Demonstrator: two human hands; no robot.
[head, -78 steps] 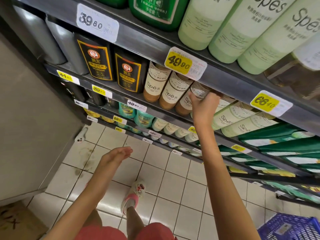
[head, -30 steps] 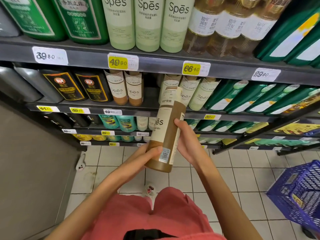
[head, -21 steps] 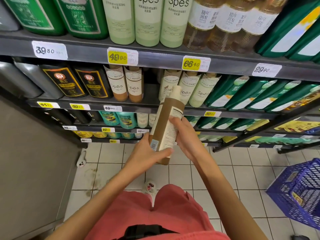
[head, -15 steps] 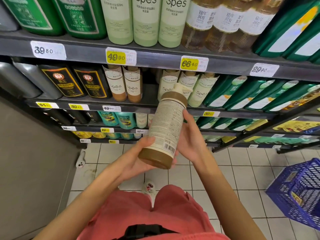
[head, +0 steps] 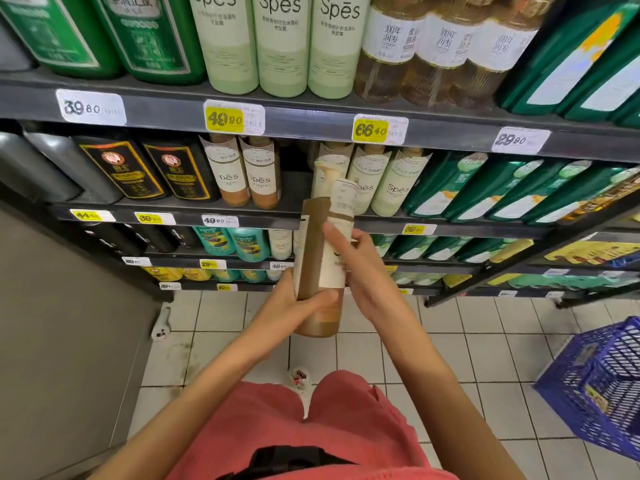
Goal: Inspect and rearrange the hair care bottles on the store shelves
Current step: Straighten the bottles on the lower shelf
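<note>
Head view: the landmark is the yellow 49.80 price tag (head: 225,118) on the edge of the upper shelf (head: 311,123).

Below and to the right of that tag, in front of the shelving and off it, a person holds the brown bottle (head: 309,244) with both hands. It stands nearly upright, its cream pump head at the top and its pale label turned to the right.

The left hand (head: 294,308) grips the bottle low down, with the thumb curled across the brown front. The right hand (head: 362,271) closes on the label side higher up, its fingers (head: 333,233) lying over the label. The right thumb is hidden.

Directly under the tag, two brown Spes bottles (head: 244,174) stand on the next shelf down. To the lower right of the tag there is a dark gap, then a row of pale green Spes bottles (head: 382,183) behind the held bottle's top. To the lower left of the tag stand black bottles (head: 145,168).

Above the tag and slightly right, three tall pale green bottles (head: 281,43) stand side by side. Dark green bottles (head: 104,32) are up and left of it.

Far below and right of the tag, a blue basket (head: 595,386) sits on the tiled floor (head: 433,341).
</note>
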